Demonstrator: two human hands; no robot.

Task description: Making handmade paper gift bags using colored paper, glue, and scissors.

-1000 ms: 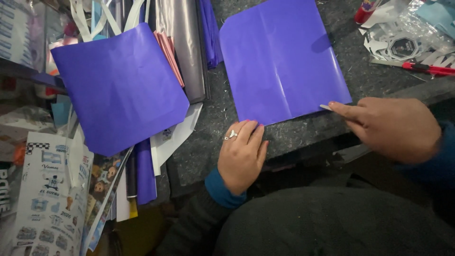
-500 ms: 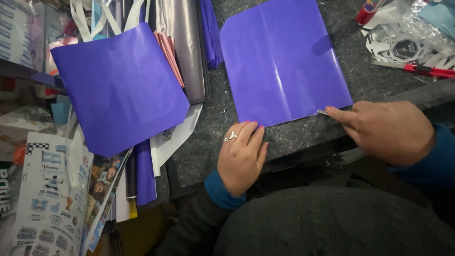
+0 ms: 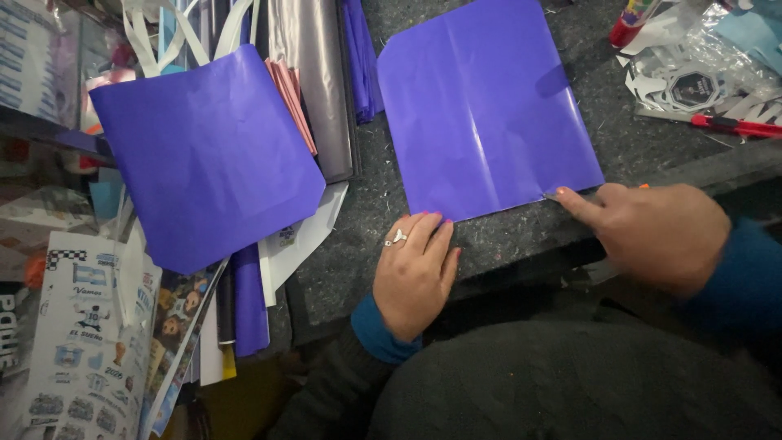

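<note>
Hands at a purple sheet

Left hand lay flat, fingertips on its near edge; right hand was closed on a small blade at its corner.

You're working in dim, cool light from above, and it puts a soft white sheen down the creases of the purple sheet on the dark mat. Your lap sinks into near-black shadow. The left-edge clutter is soft and slightly stretched.
</note>
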